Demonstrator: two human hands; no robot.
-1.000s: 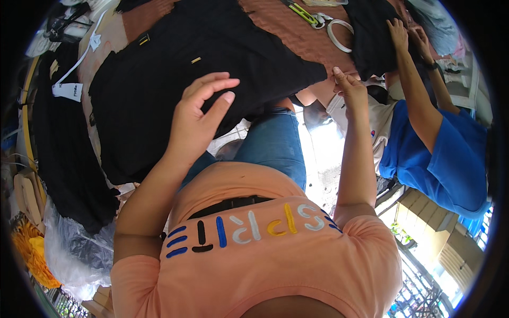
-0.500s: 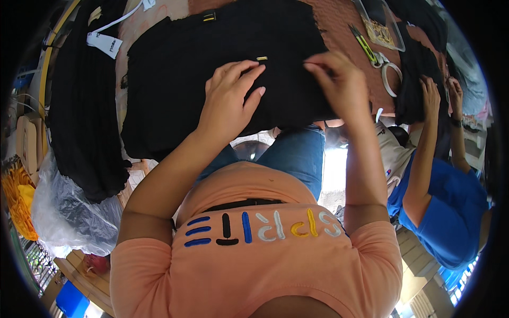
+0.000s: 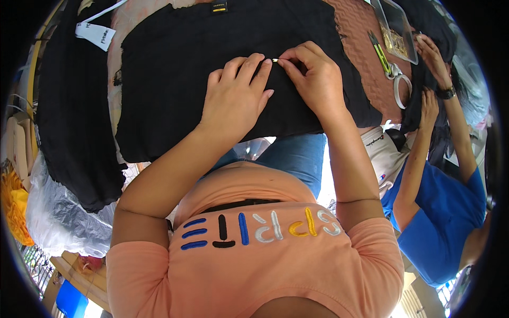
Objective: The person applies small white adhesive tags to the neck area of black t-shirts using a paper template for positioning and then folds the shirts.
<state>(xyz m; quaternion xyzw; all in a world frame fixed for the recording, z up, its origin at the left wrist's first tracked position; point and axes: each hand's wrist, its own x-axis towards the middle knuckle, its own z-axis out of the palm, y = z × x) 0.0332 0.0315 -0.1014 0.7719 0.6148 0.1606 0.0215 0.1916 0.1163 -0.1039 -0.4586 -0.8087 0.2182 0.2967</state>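
Black cloth (image 3: 169,90) lies spread flat on the tabletop (image 3: 366,74), front edge overhanging toward the lap. Small shiny piece (image 3: 274,60) sits on the cloth, between the two hands.

Left hand (image 3: 234,93) rests palm-down on the cloth, index tip just beside the piece; thumb well apart from index, nothing gripped. Right hand (image 3: 313,77): thumb and index look pinched together on the piece's right end, other fingers curled.

Handling: cloth looks thin, soft, limp, light; probably wrinkles and shifts easily, so a flat palm near the work spot should steady it. Raw edges look frayed, likely to shed threads; better to hold it inside the edge. Piece looks tiny, light, stiff, probably metal and slick; fingertip pinch at one end suits it best, with little to grab.

Hard to see: piece mostly covered by fingertips, so its exact kind and whether it is fastened to the cloth can't be told. Right hand's curled fingers partly hidden. Far edge of the cloth and dark label (image 3: 219,6) are cut off at the top. Clear tray (image 3: 396,53) is cut off too, its gold contents too small to make out. Co-worker's hand (image 3: 432,58) at right sits near the distorted rim.
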